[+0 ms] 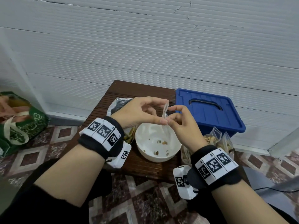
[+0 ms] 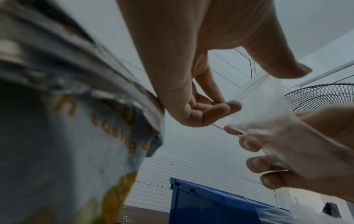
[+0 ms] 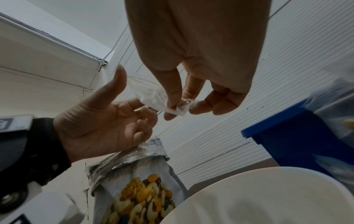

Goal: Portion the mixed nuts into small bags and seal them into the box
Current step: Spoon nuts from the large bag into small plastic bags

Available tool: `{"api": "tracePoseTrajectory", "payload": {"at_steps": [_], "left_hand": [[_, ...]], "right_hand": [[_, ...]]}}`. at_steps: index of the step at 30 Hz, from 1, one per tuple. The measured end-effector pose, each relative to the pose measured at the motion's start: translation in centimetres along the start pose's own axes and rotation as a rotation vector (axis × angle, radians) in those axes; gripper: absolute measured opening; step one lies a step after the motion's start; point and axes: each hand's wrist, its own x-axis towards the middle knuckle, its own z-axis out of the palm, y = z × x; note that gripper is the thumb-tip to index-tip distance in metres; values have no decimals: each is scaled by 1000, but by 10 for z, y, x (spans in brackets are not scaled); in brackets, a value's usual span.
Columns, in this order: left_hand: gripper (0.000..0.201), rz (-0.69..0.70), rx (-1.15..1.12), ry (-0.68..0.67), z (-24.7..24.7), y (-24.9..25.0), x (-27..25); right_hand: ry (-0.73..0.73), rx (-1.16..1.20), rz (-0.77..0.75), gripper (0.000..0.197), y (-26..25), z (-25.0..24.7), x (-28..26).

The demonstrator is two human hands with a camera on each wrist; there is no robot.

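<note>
Above the white bowl (image 1: 145, 155), both hands hold a small clear zip bag (image 1: 166, 107) that looks empty. My left hand (image 1: 163, 112) pinches its left side between thumb and fingers. My right hand (image 1: 170, 114) pinches the bag's crumpled lower corner (image 3: 178, 108). The left wrist view shows the bag (image 2: 268, 109) stretched between the two hands. Only a few nuts lie in the bowl. The opened mixed-nuts pouch (image 3: 138, 181) stands behind my left hand. To the right sits the blue box (image 1: 208, 113), its lid on.
Filled small bags (image 1: 210, 138) lie between the bowl and the blue box. All of this rests on a low dark wooden table (image 1: 139, 89) against a white ribbed wall. A green cloth bag (image 1: 21, 123) sits on the tiled floor at left, and a fan grille (image 2: 321, 97) shows at right.
</note>
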Motion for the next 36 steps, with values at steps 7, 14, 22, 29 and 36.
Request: {"api": "tracePoseTrajectory", "payload": {"at_steps": [7, 14, 22, 29, 36], "left_hand": [[56, 123, -33, 137, -5, 2, -7], [59, 251, 293, 254, -22, 17, -17], [49, 330, 480, 341, -40, 16, -26], [51, 327, 560, 503, -67, 17, -40], [53, 84, 574, 576, -95, -9, -46]], "right_hand": [[93, 28, -63, 14, -9, 11, 8], [132, 141, -134, 27, -47, 14, 9], [165, -121, -124, 14, -60, 25, 23], [179, -103, -138, 11, -59, 43, 31], [158, -291, -64, 33, -38, 58, 45]]}}
